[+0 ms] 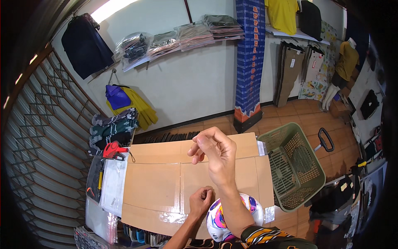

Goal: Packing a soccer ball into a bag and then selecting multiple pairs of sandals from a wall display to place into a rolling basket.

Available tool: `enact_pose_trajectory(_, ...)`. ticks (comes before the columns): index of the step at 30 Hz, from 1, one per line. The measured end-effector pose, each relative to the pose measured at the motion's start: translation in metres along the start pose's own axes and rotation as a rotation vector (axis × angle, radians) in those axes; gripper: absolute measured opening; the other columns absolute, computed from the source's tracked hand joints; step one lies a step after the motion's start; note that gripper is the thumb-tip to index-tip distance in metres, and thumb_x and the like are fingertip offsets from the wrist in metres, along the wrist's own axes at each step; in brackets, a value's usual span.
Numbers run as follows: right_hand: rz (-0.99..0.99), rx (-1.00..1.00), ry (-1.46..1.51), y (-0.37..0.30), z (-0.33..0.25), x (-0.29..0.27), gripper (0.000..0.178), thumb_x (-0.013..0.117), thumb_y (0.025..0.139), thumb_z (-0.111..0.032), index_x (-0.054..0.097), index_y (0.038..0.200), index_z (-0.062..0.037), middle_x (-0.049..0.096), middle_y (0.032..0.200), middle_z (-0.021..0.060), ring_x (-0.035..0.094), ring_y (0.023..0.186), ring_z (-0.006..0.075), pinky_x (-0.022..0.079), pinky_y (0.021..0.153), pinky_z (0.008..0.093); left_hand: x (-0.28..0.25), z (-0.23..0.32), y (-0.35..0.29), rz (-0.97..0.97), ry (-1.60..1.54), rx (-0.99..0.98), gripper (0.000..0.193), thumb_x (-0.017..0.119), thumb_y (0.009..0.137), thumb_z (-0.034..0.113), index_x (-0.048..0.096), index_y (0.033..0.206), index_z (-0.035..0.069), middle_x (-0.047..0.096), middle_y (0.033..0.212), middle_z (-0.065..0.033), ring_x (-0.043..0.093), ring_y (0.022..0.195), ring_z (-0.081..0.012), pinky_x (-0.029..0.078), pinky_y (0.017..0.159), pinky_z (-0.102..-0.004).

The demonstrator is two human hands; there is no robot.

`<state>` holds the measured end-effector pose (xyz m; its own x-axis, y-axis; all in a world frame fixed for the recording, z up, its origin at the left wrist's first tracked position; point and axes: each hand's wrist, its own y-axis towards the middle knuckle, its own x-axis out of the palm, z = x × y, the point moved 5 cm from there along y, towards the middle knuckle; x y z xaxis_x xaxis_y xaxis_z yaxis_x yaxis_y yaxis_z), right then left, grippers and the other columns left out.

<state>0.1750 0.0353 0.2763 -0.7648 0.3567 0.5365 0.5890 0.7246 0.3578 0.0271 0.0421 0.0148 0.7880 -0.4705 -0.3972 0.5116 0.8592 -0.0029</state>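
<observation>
Over the flat brown cardboard [153,182], my right hand [217,153] is raised with its fingers curled in toward the thumb. Whatever it may pinch is too small to make out. My left hand [201,200] rests lower on the cardboard, its fingers folded closed, and what they hold, if anything, is hidden. Beside it and partly behind my right forearm lies a white thing with a bright purple, pink and yellow print [215,222]; its kind I cannot tell. Clear tape crosses the cardboard.
A red tape dispenser [114,150] sits at the cardboard's far left corner, near white plastic packets [112,182]. Folded clothes [114,128] are stacked behind it. On the right stands a green plastic basket [286,174] with a black handle [326,140]. A blue pillar [250,58] rises beyond.
</observation>
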Motion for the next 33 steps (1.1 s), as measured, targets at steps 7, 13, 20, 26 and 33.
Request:
enact_pose_trajectory(7,0.022,-0.018,-0.012,0.001,0.001,0.002,0.018,0.057,0.094,-0.016,0.059,0.086,-0.0005,0.062,0.068,0.0063,0.059,0.056,0.0099,0.043,0.048,0.0205,-0.002,0.003,0.000,-0.005,0.037,0.023,0.010,0.064,0.087,0.010,0.068,0.092,0.002,0.069,0.073,-0.0086,0.066,0.065,-0.0103,0.051,0.061,-0.0239)
enact_pose_trajectory(13,0.025,-0.017,-0.009,0.001,0.002,-0.001,0.018,0.057,0.094,-0.016,0.059,0.086,-0.0003,0.062,0.067,0.0074,0.058,0.054,0.0094,0.042,0.048,0.0203,-0.001,0.002,0.000,-0.012,0.003,0.028,0.010,0.064,0.087,0.010,0.068,0.092,0.002,0.069,0.073,-0.0083,0.066,0.064,-0.0105,0.052,0.061,-0.0239)
enact_pose_trajectory(20,0.007,0.009,0.009,0.000,0.004,-0.001,0.016,0.058,0.094,-0.014,0.059,0.089,0.0007,0.062,0.068,0.0083,0.055,0.055,0.0082,0.042,0.050,0.0200,0.001,-0.005,0.001,-0.009,0.014,0.027,0.011,0.064,0.088,0.011,0.068,0.091,0.002,0.069,0.073,-0.0084,0.066,0.065,-0.0104,0.051,0.061,-0.0239)
enact_pose_trajectory(26,0.006,0.004,0.008,0.001,0.004,-0.001,0.015,0.058,0.094,-0.014,0.059,0.088,0.0008,0.062,0.068,0.0077,0.056,0.056,0.0082,0.042,0.050,0.0201,0.001,-0.005,0.001,-0.013,0.020,0.030,0.011,0.064,0.087,0.011,0.069,0.091,0.002,0.069,0.073,-0.0089,0.066,0.063,-0.0108,0.051,0.060,-0.0240)
enact_pose_trajectory(33,0.040,-0.025,-0.020,0.002,0.006,-0.001,0.020,0.058,0.094,-0.020,0.060,0.083,-0.0026,0.063,0.066,0.0074,0.058,0.050,0.0100,0.041,0.046,0.0203,0.000,0.002,0.001,-0.003,0.041,0.035,0.010,0.063,0.087,0.010,0.068,0.091,0.001,0.069,0.072,-0.0081,0.066,0.062,-0.0099,0.051,0.060,-0.0237)
